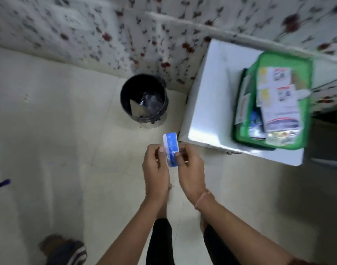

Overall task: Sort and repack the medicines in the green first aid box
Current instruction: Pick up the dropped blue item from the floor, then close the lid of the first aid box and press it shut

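Blue-and-white medicine packet [170, 149] is pinched between both hands, above the floor. Left hand [156, 170] has its thumb on the packet's left edge; right hand [190, 169] has its fingers [177, 155] closed on the right edge. Packet stands roughly upright, the top half clear of both hands.

Looks like an inspect step: keep or bin. To do it well, hold by the edges only so any print stays uncovered, and turn it to face the camera. Frame is motion-blurred, so nothing on it is legible.

Black bin [144, 100] sits on the floor just ahead, scraps inside. Green first aid box [273, 101] lies open on the white bench [211, 104] to the right, well apart from the hands, with cartons in it.
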